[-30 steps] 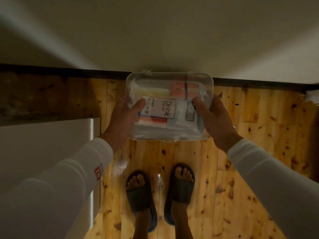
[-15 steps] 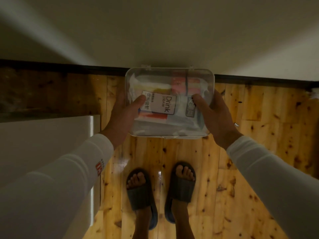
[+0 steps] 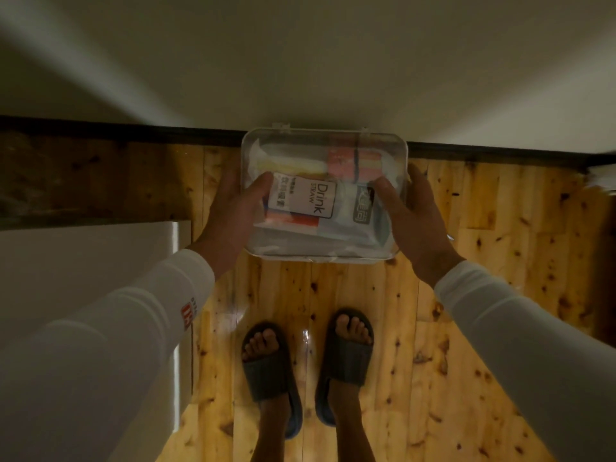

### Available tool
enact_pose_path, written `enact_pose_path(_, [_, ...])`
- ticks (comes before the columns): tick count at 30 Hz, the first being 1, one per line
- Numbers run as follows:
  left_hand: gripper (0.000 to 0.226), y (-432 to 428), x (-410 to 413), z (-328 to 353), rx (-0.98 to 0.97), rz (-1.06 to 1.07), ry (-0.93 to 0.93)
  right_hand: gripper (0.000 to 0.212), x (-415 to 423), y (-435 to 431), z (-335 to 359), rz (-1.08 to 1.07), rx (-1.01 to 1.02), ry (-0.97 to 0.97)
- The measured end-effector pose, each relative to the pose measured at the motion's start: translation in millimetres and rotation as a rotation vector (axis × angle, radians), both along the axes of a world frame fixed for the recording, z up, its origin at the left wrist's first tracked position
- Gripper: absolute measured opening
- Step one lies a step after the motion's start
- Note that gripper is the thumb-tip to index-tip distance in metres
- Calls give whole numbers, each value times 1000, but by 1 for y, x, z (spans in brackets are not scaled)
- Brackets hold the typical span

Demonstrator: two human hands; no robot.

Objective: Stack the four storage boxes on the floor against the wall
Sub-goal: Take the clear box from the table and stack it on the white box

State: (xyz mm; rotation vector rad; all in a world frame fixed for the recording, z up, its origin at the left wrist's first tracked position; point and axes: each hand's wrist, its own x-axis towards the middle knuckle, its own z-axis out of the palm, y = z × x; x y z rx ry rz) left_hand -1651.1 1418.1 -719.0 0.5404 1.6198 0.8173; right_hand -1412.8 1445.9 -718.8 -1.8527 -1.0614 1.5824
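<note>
A clear plastic storage box (image 3: 325,145) with a lid is held in front of me, its far edge close to the wall (image 3: 333,61) above the dark skirting board (image 3: 133,131). Through the lid I see packets, one labelled "Drink Straw". My left hand (image 3: 230,211) grips the box's left side with the thumb on the lid. My right hand (image 3: 416,221) grips its right side, thumb on top. Whatever lies under the box is hidden, and no other storage boxes are in sight.
The floor is knotty wooden boards (image 3: 466,328). My two feet in dark slippers (image 3: 343,358) stand just behind the box. A white cabinet or appliance (image 3: 83,261) fills the left side. The room is dim.
The box, held in both hands, has moved a little farther from me toward the wall. The grip is the same.
</note>
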Motion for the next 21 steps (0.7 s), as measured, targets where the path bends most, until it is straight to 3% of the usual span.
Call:
enact_pose_path(4, [58,5,-5,14,9,13,76,76,5,-3,10,-83,-16,-105])
enact_pose_path(9, [83,0,-3,48,52,-142,351,71,2,-6,34,-84,42,-226])
enact_pose_path(13, [78,-7,-4,83,117,-207,516,67,-9,-11,64,-55,99,-267])
enact_pose_path(18, [75,-23,-6,126,116,-160,460,59,-29,-22,113,26,189,-222])
enact_pose_path(21, [76,-30,-7,160,104,-129,402,66,-40,-26,152,32,176,-229])
